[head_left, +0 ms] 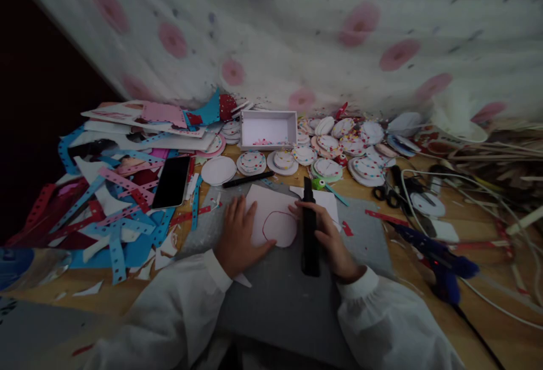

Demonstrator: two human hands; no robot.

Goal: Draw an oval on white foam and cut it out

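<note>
A white sheet (259, 203) with a red circle drawn on it lies on the grey mat (280, 296). My left hand (241, 237) rests with spread fingers on the sheet's left edge, its thumb near the circle's lower rim. My right hand (328, 240) is wrapped round a long black tool (311, 234), held just right of the circle, with a fingertip reaching the sheet's edge. Behind that tool another white piece of paper (328, 203) is partly covered.
Colored strips and scraps (123, 223) pile up at left beside a phone (171, 183). A white box (269, 127) and several stacked paper discs (326, 166) line the back. A blue glue gun (441, 259), scissors (388, 194) and cables lie at right.
</note>
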